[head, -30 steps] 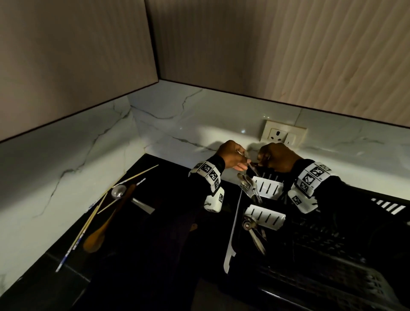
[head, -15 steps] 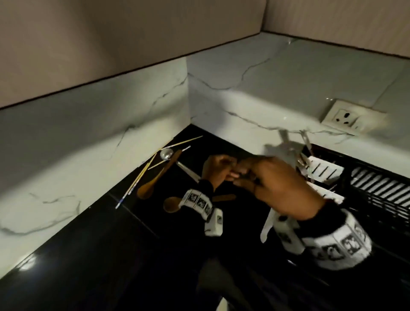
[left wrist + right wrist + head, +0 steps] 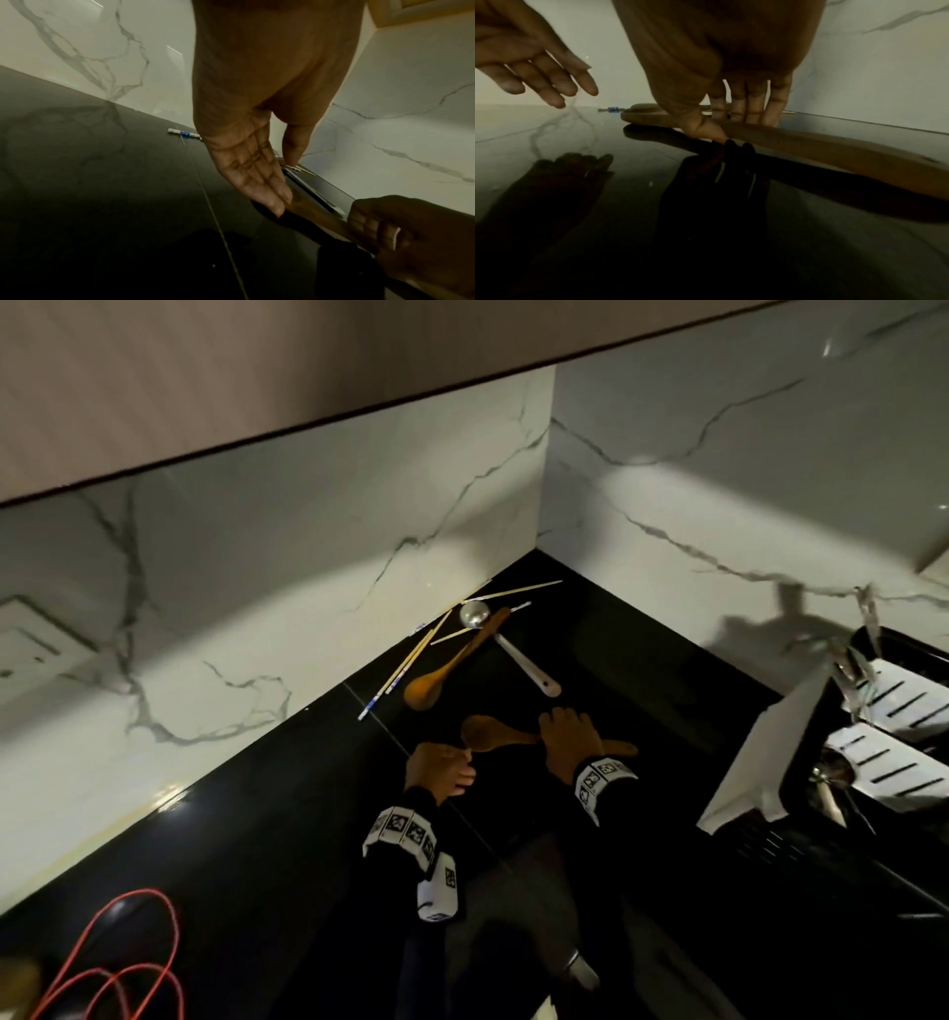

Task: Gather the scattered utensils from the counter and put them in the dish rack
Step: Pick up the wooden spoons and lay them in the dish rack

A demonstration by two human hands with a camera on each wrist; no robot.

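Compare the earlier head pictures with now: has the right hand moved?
Yes. The right hand has gone from the dish rack leftward to the wooden spoon on the counter.

I am in a kitchen at home. I stand at a shiny black counter [image 3: 267, 814] that fits into a corner. The walls [image 3: 287, 567] behind it are white stone with grey lines, and brown cupboards [image 3: 205, 367] hang above. Cooking things lie in the corner: wooden spoons [image 3: 436, 680], a metal ladle [image 3: 506, 644] and thin chopsticks [image 3: 405, 665]. On my right sits a black dish rack [image 3: 801, 762] with shiny tools standing in it. A red cable [image 3: 118, 963] lies on the counter near me.
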